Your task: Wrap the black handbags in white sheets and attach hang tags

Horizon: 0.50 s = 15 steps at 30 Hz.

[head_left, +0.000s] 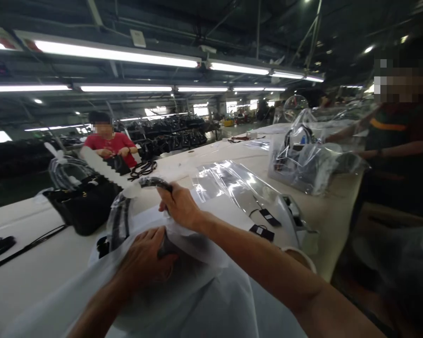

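Observation:
Before me is a dark handbag, mostly covered by a translucent white bag [211, 305]. Its curved handle [118, 218] stands up, wrapped in clear film with a white strip at the top. My right hand [179, 206] has its fingers closed around the handle's right side. My left hand [146, 256] lies on the white covering just below the handle, fingers stretched out and thumb apart, gripping nothing. The body of the handbag is largely hidden under the covering and my arms.
A black handbag [88, 206] with wrapped handles stands at left, near black straps [31, 246]. Clear plastic sheets [229, 180] and black tags [262, 231] lie to the right. Two people work across and right of the table, one beside a plastic-covered bag [299, 164].

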### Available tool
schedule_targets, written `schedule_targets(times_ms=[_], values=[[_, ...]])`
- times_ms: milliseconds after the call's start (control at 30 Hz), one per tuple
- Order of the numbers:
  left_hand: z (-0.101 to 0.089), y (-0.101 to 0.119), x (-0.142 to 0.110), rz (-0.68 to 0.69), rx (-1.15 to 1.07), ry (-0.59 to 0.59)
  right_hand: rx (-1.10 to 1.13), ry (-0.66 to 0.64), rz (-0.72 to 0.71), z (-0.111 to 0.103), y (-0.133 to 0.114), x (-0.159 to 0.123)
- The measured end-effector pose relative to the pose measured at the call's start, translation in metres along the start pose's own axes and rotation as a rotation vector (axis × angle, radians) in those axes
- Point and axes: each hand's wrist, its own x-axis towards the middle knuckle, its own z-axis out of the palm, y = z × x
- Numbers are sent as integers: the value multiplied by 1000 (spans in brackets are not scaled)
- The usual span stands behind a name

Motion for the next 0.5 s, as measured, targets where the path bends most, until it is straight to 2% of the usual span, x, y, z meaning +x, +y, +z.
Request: schedule_targets(times_ms=[67,167,233,300,367,400,433,500], values=[[5,-2,2,35,2,23,-1,-25,37,-3,-1,-2],[15,-6,6,74,-30,62,-135,-55,68,-11,-4,-9],[21,-11,7,103,-68,93,-233,12,-15,-18,-5,-25],[26,-15,7,142,-105,119,-315,135,-177,-29,2,-53],[29,-19,7,166,-128,145,-411,253,-306,-45,23,-93],[30,-20,7,169,-136,153,-473,293,-322,-54,40,-117],[30,-21,6,165,-143,161,-558,333,-295,-64,60,-142],[32,-23,7,165,-158,168,-801,437,-109,-84,105,-193]])
